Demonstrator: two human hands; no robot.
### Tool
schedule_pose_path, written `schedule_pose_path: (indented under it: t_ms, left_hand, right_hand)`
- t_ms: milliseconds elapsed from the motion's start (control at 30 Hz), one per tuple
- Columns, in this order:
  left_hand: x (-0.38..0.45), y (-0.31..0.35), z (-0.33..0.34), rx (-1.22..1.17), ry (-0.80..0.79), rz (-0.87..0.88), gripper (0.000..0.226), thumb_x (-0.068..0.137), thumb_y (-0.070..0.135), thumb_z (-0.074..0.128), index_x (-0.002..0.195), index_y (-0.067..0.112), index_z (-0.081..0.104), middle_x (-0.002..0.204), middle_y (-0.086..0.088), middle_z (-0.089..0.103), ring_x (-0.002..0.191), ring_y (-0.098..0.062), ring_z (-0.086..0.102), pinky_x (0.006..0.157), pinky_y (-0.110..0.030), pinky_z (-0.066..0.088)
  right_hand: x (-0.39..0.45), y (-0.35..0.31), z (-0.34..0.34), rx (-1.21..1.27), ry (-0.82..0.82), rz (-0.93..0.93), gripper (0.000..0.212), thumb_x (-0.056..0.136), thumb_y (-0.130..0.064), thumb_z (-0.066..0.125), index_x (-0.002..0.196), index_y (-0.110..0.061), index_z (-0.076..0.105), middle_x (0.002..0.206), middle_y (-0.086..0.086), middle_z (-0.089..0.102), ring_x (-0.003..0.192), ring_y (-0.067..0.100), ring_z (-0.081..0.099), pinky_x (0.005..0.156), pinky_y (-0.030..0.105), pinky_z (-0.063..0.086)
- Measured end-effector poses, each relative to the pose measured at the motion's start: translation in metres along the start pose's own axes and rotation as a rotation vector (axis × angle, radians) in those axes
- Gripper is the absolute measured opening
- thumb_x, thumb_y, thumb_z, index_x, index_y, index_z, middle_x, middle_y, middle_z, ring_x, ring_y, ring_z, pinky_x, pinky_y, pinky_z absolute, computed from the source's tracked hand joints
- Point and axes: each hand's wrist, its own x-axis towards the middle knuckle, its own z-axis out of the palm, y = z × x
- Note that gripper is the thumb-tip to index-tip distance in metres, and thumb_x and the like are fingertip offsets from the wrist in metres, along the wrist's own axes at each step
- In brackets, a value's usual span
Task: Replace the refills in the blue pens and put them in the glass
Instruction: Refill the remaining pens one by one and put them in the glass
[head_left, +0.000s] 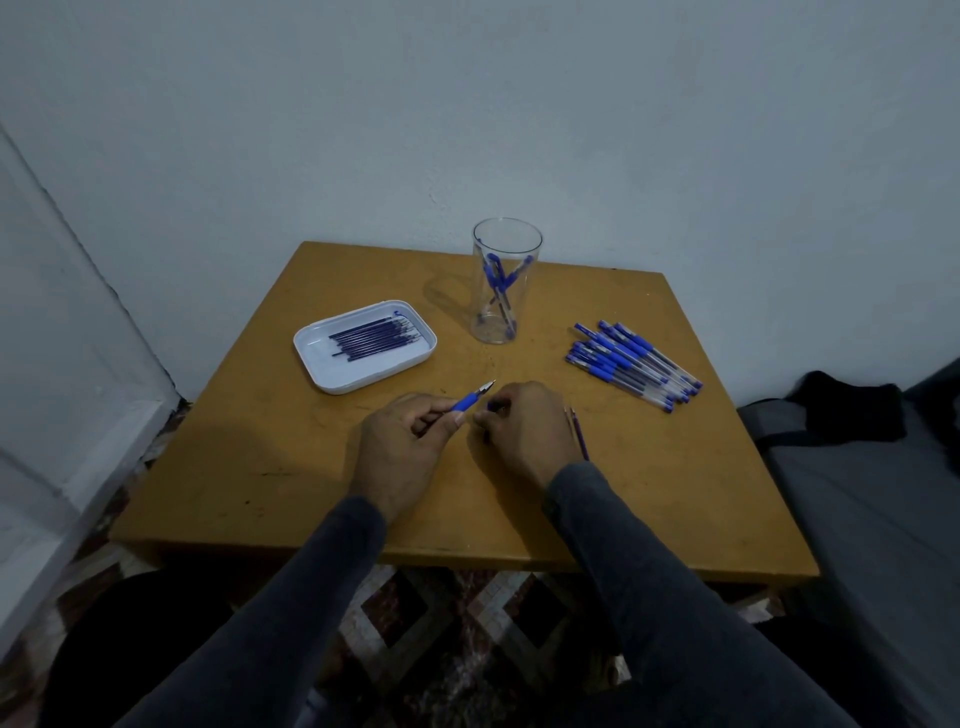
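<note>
My left hand (402, 447) grips a blue pen (470, 400) near its rubber grip, its metal tip pointing up and right. Close beside it, my right hand (524, 431) is closed around a small blue piece, probably the pen's cap, mostly hidden by the fingers. A tall clear glass (506, 283) at the back of the table holds a few blue pens. Several blue pens lie in a pile (631, 364) on the right. A white tray (363, 345) on the left holds several dark blue refills (371, 338).
Two loose refills (579, 434) lie on the wooden table (260, 467) just right of my right hand. The wall stands right behind the table. A grey seat with a black bag (852, 410) is at the right.
</note>
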Motion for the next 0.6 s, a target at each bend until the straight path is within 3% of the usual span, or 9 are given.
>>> schedule_pose_path:
  t_ms: [100,233,400,600]
  left_hand:
    - [0.001,0.000,0.000,0.000,-0.004,0.001,0.016,0.092,0.024,0.070,0.108,0.025,0.073,0.093,0.018,0.066,0.089,0.006,0.059,0.072,-0.006,0.046]
    - [0.000,0.001,0.000,-0.031,0.002,-0.007,0.015,0.091,0.025,0.072,0.106,0.028,0.074,0.094,0.018,0.067,0.088,0.005,0.059,0.072,-0.007,0.046]
    - [0.001,0.000,0.000,-0.011,0.002,-0.004,0.017,0.092,0.024,0.072,0.108,0.025,0.075,0.093,0.017,0.066,0.087,0.009,0.057,0.071,-0.005,0.043]
    - [0.001,-0.001,-0.001,-0.016,0.000,-0.016,0.016,0.092,0.027,0.070,0.108,0.026,0.074,0.095,0.016,0.067,0.090,0.005,0.059,0.072,-0.007,0.045]
  right_hand:
    - [0.000,0.003,-0.003,0.149,0.022,0.018,0.016,0.095,-0.024,0.070,0.109,-0.023,0.062,0.101,-0.006,0.062,0.088,0.006,0.057,0.069,0.021,0.043]
    - [0.000,0.010,-0.006,0.542,0.141,0.079,0.026,0.099,-0.021,0.066,0.124,-0.025,0.062,0.097,-0.005,0.067,0.090,0.008,0.064,0.082,0.031,0.056]
    - [-0.003,0.007,-0.012,0.967,0.235,0.064,0.009,0.100,-0.009,0.062,0.108,-0.010,0.067,0.087,0.006,0.073,0.080,0.017,0.068,0.059,0.028,0.055]
    - [-0.009,0.004,-0.010,0.977,0.128,0.018,0.008,0.100,-0.005,0.062,0.105,-0.009,0.066,0.090,0.012,0.073,0.078,0.019,0.072,0.060,0.030,0.060]
